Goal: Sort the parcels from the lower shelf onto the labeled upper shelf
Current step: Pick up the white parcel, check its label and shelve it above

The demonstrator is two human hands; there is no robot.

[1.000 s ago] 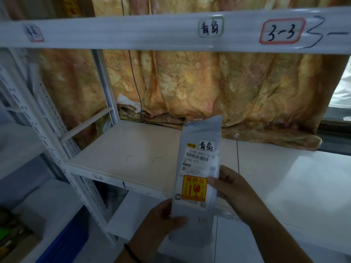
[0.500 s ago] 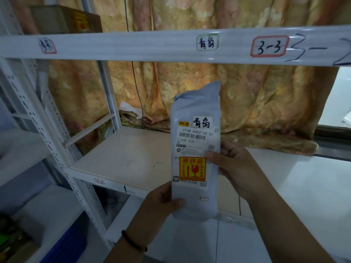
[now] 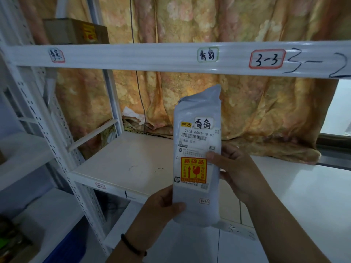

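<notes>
Grip: left hand (image 3: 161, 207) clasps the lower left edge of a grey parcel (image 3: 197, 205); right hand (image 3: 237, 171) pinches its right edge, thumb on the label. Position: upright, in front of the white middle shelf (image 3: 121, 164), below the upper shelf rail (image 3: 133, 56). Markings: handwritten tag (image 3: 203, 123) matching the rail's green-edged label (image 3: 207, 54); orange fragile sticker (image 3: 193, 170).

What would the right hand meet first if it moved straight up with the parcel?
Probably the upper shelf rail near the 青岛 label; the right hand holds the parcel below it. Depth is unclear.
</notes>
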